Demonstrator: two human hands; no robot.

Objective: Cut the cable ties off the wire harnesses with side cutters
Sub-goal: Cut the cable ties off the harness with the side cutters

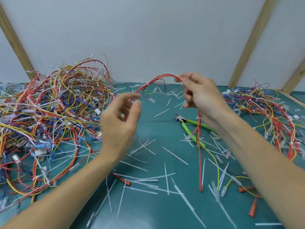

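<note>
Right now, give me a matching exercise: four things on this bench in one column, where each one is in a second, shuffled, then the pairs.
1. cutters
2. harness
3. big wire pile
4. small wire pile

A. far left of the mat
B. held up between both hands
C. far right of the mat
D. lying on the mat under the right hand

Pairs: 1-D, 2-B, 3-A, 4-C

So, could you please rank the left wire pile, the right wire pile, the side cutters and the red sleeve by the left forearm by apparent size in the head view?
1. Left wire pile, clearly largest.
2. Right wire pile, partly cut off at the frame edge.
3. Side cutters, partly hidden by the right hand.
4. Red sleeve, smallest.
</note>
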